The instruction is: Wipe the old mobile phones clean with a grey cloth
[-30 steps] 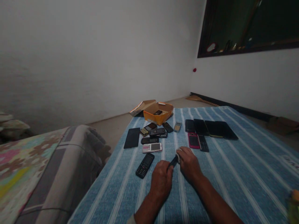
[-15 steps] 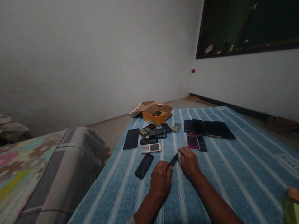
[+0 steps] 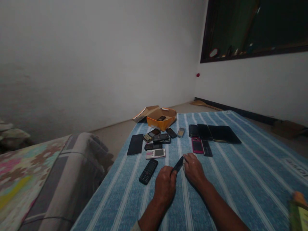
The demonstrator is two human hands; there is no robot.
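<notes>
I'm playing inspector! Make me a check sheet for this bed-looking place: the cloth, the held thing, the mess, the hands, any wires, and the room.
Surface: blue striped cloth.
Job's things: dark slim object, perhaps a phone; pale cloth, mostly hidden.
Clutter: black keypad phone, white-and-pink phone, pink phone, others; open orange box.
Grips: left hand holds the object's near end; right hand holds the pale cloth at its far end.
Cables: nothing seen for certain.
Surroundings: pale wall, dark window.

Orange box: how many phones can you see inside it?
1: a dark phone lies inside the orange box, near the middle. Its front wall may hide others.
</notes>
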